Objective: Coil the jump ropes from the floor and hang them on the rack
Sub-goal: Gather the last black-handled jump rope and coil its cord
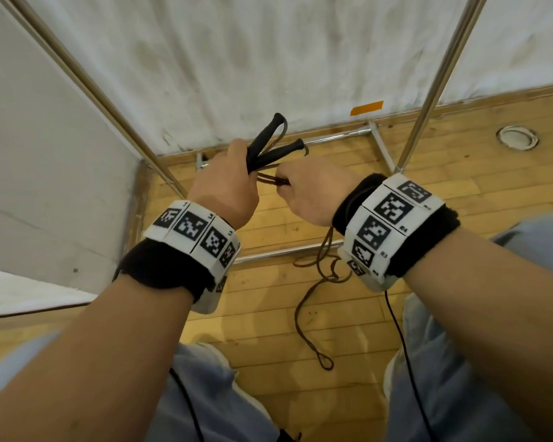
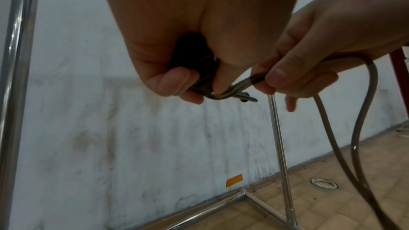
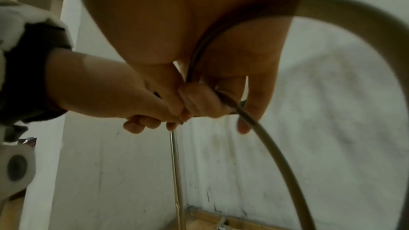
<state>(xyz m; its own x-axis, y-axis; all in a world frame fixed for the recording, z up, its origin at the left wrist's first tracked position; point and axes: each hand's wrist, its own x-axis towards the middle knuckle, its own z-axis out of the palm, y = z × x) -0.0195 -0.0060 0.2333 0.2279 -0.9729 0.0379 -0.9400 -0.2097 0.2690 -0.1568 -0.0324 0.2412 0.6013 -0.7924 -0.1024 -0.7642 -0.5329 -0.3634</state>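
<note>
My left hand (image 1: 227,183) grips the two black handles (image 1: 268,145) of a jump rope, which fan out above my fist. Right beside it, my right hand (image 1: 304,189) pinches the brown cord (image 1: 270,179) where it leaves the handles. From the right hand the cord (image 1: 304,301) hangs down in loops and its end lies on the wooden floor. In the left wrist view my left hand (image 2: 177,76) wraps the handle ends and the right hand's thumb (image 2: 281,76) presses on the cord (image 2: 239,88). In the right wrist view the cord (image 3: 265,142) runs through my right hand (image 3: 210,97).
A chrome rack frame stands in front of me, with one upright (image 1: 428,100) at the right, a slanted bar (image 1: 77,74) at the left and base bars (image 1: 288,250) on the wood floor. White walls lie behind. A round floor socket (image 1: 517,137) sits at the right.
</note>
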